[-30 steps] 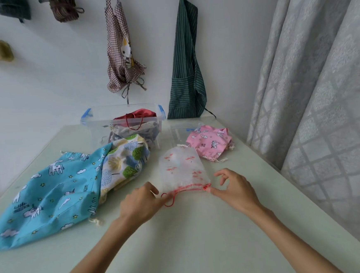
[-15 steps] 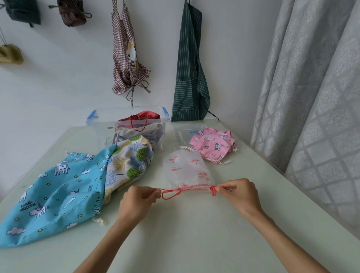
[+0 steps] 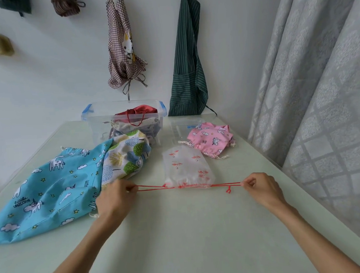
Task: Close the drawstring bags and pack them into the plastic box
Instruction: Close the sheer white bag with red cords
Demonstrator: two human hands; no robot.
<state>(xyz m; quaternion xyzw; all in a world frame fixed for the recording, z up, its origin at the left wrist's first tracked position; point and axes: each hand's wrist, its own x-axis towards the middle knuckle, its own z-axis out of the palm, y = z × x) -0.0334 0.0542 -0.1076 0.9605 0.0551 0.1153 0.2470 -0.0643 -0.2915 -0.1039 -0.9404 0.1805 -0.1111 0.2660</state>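
Note:
A small translucent bag with red flamingo prints (image 3: 184, 166) lies flat on the table, its gathered mouth toward me. Its red drawstring (image 3: 155, 187) runs taut to both sides. My left hand (image 3: 115, 196) pinches the left cord ends, and my right hand (image 3: 260, 187) pinches the right ones. A clear plastic box with blue latches (image 3: 100, 119) stands at the back, holding several closed bags, a red one on top. A big blue unicorn bag (image 3: 47, 192), a leaf-print bag (image 3: 127, 157) and a pink bag (image 3: 211, 139) lie around it.
The box's clear lid (image 3: 180, 127) lies flat behind the pink bag. Two aprons (image 3: 122, 48) hang on the wall behind the table. A grey curtain (image 3: 321, 82) runs along the table's right edge.
My hands have moved apart, drawing the red cords out to both sides. The flamingo bag's mouth has gathered tight.

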